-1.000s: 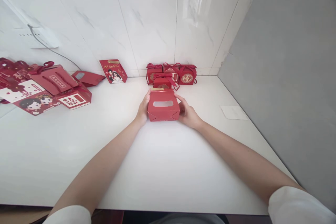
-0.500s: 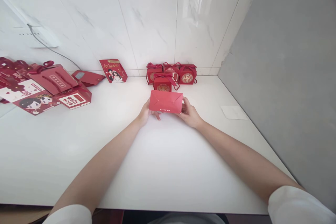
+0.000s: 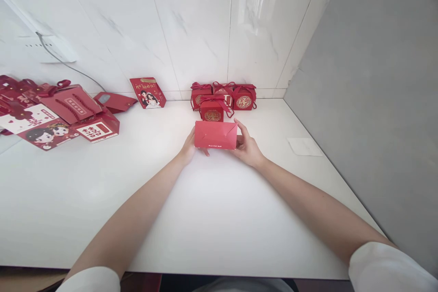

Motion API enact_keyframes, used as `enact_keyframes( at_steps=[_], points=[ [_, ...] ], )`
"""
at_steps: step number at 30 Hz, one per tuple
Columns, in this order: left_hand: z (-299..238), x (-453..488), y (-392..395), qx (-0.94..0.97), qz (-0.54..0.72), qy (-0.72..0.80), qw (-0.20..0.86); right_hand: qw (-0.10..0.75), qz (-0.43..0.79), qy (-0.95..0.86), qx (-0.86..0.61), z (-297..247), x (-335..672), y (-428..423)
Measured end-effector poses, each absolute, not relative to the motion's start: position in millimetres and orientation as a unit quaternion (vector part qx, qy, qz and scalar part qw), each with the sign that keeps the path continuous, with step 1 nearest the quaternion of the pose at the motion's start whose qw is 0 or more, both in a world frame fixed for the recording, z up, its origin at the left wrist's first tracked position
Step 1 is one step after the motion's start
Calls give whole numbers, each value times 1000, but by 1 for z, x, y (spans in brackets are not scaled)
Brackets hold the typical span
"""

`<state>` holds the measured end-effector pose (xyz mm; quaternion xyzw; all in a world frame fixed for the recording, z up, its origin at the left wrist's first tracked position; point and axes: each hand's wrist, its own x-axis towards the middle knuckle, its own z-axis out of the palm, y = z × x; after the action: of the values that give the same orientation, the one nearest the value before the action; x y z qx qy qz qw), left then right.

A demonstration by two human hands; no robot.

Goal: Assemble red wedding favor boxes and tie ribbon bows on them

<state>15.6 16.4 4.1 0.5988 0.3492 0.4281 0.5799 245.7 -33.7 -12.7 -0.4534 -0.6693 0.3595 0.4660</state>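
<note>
Both my hands hold a small red paper box (image 3: 215,135) just above the white counter (image 3: 212,210), with its folded bottom turned toward me. My left hand (image 3: 189,147) grips the box's left end, fingers curled under it. My right hand (image 3: 247,145) grips the right end, thumb on the near face. Right behind the box stands an assembled red gift box with a ribbon (image 3: 212,109).
Three more ribboned red boxes (image 3: 224,93) line the back wall. A red card with a cartoon couple (image 3: 148,92) leans on the tiles. A heap of flat and half-folded red boxes (image 3: 54,112) lies at the left. A grey panel (image 3: 369,100) closes the right side.
The box showed its windowed side a second ago; both hands tipped it over so the folded bottom faces me, then lowered it slightly.
</note>
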Motion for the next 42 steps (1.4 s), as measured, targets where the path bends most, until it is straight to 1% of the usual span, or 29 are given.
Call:
enact_keyframes(
  at_steps=[5,11,25,36,42],
  points=[
    [7,16,14,591,441,379,560,458,339,-662,-486,-3,244,-45],
    [4,15,16,599,446,366,556,476,319,-681,-457,-4,246,-46],
    [9,17,13,593,450,365,559,471,287,-691,-467,-4,245,-48],
    [6,15,14,602,438,362,561,499,253,-697,-448,-10,246,-43],
    [5,16,14,612,438,352,556,497,253,-701,-444,-10,246,-43]
  ],
)
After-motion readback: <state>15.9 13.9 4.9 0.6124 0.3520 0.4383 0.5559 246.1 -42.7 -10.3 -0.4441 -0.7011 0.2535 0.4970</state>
